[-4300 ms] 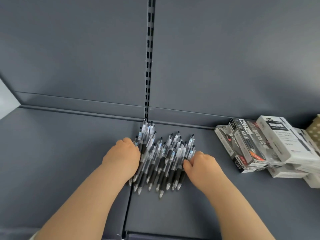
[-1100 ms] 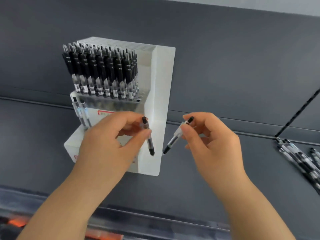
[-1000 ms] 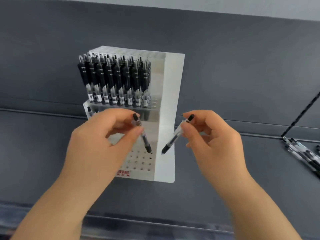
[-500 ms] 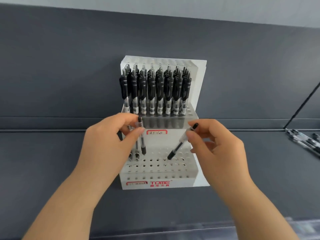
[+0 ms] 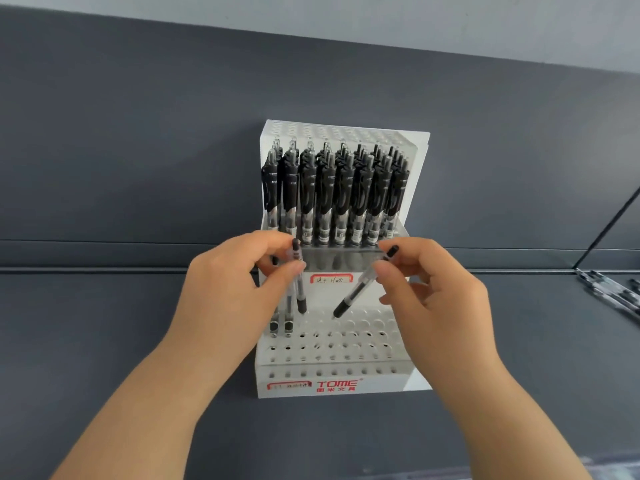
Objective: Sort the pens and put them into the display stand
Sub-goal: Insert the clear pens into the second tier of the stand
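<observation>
A white tiered display stand (image 5: pixel 341 384) with rows of holes stands on the grey shelf in front of me. Its upper tier is packed with several black pens (image 5: pixel 332 192). Two pens (image 5: pixel 281 323) stand in the lower tier's back left holes. My left hand (image 5: pixel 228 299) pinches a black-tipped pen (image 5: pixel 299 289) upright, tip down just above the lower tier's back row. My right hand (image 5: pixel 433 299) pinches a second pen (image 5: pixel 360 289) slanted, its tip down-left over the back row of holes.
A loose pile of pens (image 5: pixel 613 292) lies on the shelf at the far right edge. The grey back panel (image 5: pixel 138 150) rises behind the stand, with a slotted upright (image 5: pixel 609 230) at the right.
Both hands left the pen pile, each carrying one pen to the stand. Over the last second my view swung to face the stand, and both pen tips came closer to the lower holes.
</observation>
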`<state>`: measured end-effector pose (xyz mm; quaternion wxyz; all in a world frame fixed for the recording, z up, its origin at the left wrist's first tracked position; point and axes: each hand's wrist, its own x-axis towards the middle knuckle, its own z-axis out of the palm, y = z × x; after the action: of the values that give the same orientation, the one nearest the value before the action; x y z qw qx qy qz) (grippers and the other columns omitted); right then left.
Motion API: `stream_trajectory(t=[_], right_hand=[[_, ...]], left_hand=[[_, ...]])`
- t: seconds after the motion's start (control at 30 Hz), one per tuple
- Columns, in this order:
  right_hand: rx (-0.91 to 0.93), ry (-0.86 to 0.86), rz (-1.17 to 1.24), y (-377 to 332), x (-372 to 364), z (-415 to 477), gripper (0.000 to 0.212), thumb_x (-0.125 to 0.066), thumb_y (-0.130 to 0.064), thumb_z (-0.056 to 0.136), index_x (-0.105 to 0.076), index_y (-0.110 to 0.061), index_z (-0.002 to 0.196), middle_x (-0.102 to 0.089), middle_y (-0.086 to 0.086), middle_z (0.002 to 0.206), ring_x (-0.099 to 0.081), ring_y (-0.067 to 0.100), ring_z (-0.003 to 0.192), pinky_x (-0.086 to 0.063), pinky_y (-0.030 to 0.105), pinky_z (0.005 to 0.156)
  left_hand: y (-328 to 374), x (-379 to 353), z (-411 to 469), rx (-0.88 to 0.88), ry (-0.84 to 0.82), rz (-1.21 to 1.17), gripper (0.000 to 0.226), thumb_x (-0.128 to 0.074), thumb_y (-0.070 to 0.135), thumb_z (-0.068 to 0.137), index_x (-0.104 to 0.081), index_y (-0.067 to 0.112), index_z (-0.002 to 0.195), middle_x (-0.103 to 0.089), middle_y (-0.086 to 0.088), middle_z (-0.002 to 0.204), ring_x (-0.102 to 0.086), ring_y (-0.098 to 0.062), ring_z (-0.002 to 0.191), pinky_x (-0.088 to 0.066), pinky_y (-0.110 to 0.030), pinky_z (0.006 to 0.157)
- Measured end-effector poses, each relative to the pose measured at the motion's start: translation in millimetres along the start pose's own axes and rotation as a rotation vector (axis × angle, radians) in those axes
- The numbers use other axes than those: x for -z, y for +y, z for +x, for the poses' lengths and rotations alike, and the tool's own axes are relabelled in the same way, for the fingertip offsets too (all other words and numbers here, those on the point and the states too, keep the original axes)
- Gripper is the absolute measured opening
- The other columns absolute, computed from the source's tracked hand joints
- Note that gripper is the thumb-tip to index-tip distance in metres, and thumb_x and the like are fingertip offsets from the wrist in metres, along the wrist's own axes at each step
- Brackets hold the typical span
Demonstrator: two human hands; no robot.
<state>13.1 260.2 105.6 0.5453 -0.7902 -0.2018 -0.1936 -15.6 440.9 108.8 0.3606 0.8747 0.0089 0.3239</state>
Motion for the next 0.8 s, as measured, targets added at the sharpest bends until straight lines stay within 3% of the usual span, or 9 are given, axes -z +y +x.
stream_trajectory(t=[0.1,0.17,0.27,0.37,0.5,0.63,0.8], right_hand=[[0.009,-0.010,0.004,1.3,-6.9,2.3,0.031,-0.062,-0.017,0.086,-0.055,-0.047,0.084,-0.062,-0.021,0.090,-0.064,0.007,0.076,-0.049,0.012,0.067],[0.005,-0.017,0.000,1.9,-10.4,4.2,0.031,-0.063,-0.017,0.086,-0.054,-0.047,0.084,-0.064,-0.017,0.084,-0.064,0.008,0.075,-0.049,0.013,0.067],[0.014,-0.029,-0.033,1.3,-14.5,8.3,0.033,-0.062,-0.017,0.087,-0.052,-0.048,0.085,-0.062,-0.018,0.083,-0.064,0.010,0.077,-0.050,0.014,0.068],[0.043,-0.039,-0.068,2.1,-18.1,12.6,0.031,-0.062,-0.017,0.087,-0.053,-0.046,0.086,-0.061,-0.018,0.085,-0.063,0.008,0.075,-0.050,0.013,0.068],[0.100,-0.030,-0.149,6.4,-25.6,18.4,0.015,-0.063,-0.015,0.087,-0.064,-0.026,0.098,-0.059,-0.018,0.085,-0.060,0.006,0.076,-0.047,0.009,0.069],[0.150,-0.046,-0.206,10.2,-31.7,23.1,0.017,-0.064,-0.014,0.086,-0.066,-0.017,0.104,-0.058,-0.018,0.084,-0.054,-0.002,0.087,-0.043,0.004,0.070],[0.160,-0.074,-0.237,19.5,-38.9,22.3,0.024,-0.069,-0.013,0.083,-0.065,-0.016,0.106,-0.062,-0.009,0.080,-0.055,-0.002,0.083,-0.046,0.008,0.070]], left_hand=[[-8.5,-4.1,1.3,-0.068,-0.020,0.069,0.018,-0.074,0.022,0.076,-0.070,0.023,0.094,-0.052,0.022,0.072,-0.052,0.004,0.077,-0.038,-0.001,0.068],[-12.8,-7.0,2.7,-0.092,-0.039,0.124,0.021,-0.073,0.027,0.076,-0.070,0.022,0.096,-0.047,0.020,0.080,-0.050,-0.003,0.071,-0.038,-0.006,0.058],[-16.7,-10.1,4.9,-0.131,-0.065,0.184,0.027,-0.072,0.033,0.073,-0.070,0.021,0.098,-0.043,0.015,0.089,-0.043,0.000,0.059,-0.030,-0.008,0.055],[-17.9,-12.2,6.5,-0.140,-0.073,0.192,0.029,-0.076,0.030,0.072,-0.069,0.023,0.100,-0.043,0.014,0.088,-0.043,-0.003,0.055,-0.036,-0.014,0.049],[-18.4,-13.8,9.7,-0.131,-0.066,0.216,0.030,-0.074,0.031,0.072,-0.067,0.027,0.101,-0.043,0.016,0.088,-0.051,-0.010,0.062,-0.046,-0.027,0.049],[-20.5,-15.1,11.9,-0.156,-0.068,0.204,0.025,-0.074,0.031,0.072,-0.068,0.027,0.095,-0.042,0.018,0.085,-0.047,-0.005,0.061,-0.035,-0.013,0.049],[-20.3,-13.1,11.0,-0.185,-0.068,0.200,0.020,-0.065,0.036,0.074,-0.066,0.030,0.093,-0.041,0.015,0.077,-0.045,-0.006,0.055,-0.037,-0.016,0.046]])
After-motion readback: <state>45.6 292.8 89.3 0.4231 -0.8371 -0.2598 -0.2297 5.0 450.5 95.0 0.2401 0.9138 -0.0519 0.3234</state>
